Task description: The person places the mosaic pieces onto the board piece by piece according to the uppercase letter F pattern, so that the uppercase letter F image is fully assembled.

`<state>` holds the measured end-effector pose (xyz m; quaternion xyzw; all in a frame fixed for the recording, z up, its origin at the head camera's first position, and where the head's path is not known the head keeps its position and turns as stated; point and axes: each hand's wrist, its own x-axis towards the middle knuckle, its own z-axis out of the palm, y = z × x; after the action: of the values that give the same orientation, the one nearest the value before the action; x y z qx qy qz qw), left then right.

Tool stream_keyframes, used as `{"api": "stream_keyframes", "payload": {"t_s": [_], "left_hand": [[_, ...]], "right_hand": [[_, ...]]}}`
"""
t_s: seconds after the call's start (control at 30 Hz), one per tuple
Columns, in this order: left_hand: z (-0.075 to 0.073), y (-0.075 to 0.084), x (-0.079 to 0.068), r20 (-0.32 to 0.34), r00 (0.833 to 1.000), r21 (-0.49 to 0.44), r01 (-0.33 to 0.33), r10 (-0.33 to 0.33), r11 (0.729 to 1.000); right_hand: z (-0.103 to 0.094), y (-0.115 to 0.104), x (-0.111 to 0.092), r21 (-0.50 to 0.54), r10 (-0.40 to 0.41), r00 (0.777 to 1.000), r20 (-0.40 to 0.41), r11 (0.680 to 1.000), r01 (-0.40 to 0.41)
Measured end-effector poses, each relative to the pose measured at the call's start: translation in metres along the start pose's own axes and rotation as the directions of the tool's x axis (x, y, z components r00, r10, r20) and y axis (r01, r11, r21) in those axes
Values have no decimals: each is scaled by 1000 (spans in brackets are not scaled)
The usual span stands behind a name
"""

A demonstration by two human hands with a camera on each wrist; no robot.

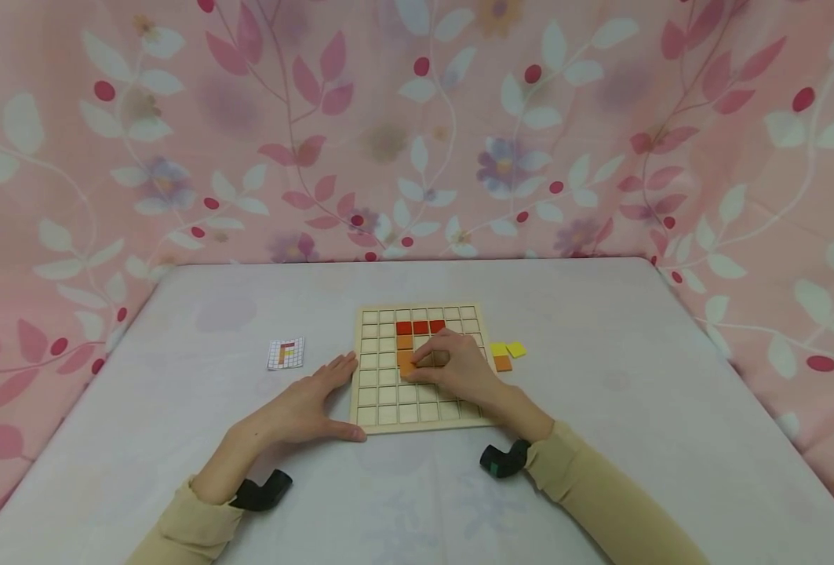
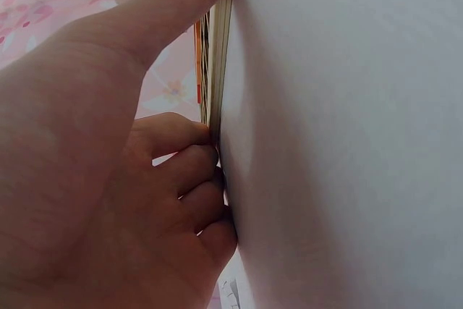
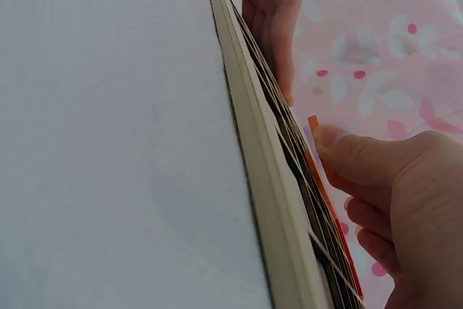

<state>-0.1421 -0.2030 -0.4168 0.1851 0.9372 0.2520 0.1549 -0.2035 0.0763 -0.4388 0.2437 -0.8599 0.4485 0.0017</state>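
Right hand point(image 1: 459, 367) pinches orange tile point(image 3: 313, 122) over grid board point(image 1: 387, 395), left of centre. Tile: probably light, stiff; grip by edges. Left hand point(image 1: 302, 406), thumb spread from relaxed fingers, touches board's left edge.

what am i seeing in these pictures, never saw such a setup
No machine here: just a person's bare left hand and right hand. The wide picture comes from the head, the others from each wrist. On the white table cover lies a pale wooden grid board bearing flat square red tiles and orange tiles. The left hand touches the board's edge; the right hand pinches one flat orange tile. A small white printed grid card lies left of the board; two yellow square tiles and another orange one lie right.
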Motion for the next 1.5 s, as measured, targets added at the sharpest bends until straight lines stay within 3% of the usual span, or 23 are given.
{"api": "stream_keyframes", "payload": {"t_s": [0.27,0.5,1.5], "left_hand": [[0,0,-1,1,1000,1,-12,12,1000],[0,-1,-1,3,1000,1,-8,8,1000],[0,-1,0,0,1000,-1,-10,10,1000]], "right_hand": [[3,5,0,-93,-188,982,17,978,189],[3,5,0,-106,-278,961,12,955,277],[4,8,-1,-129,-295,956,-4,948,292]]}}
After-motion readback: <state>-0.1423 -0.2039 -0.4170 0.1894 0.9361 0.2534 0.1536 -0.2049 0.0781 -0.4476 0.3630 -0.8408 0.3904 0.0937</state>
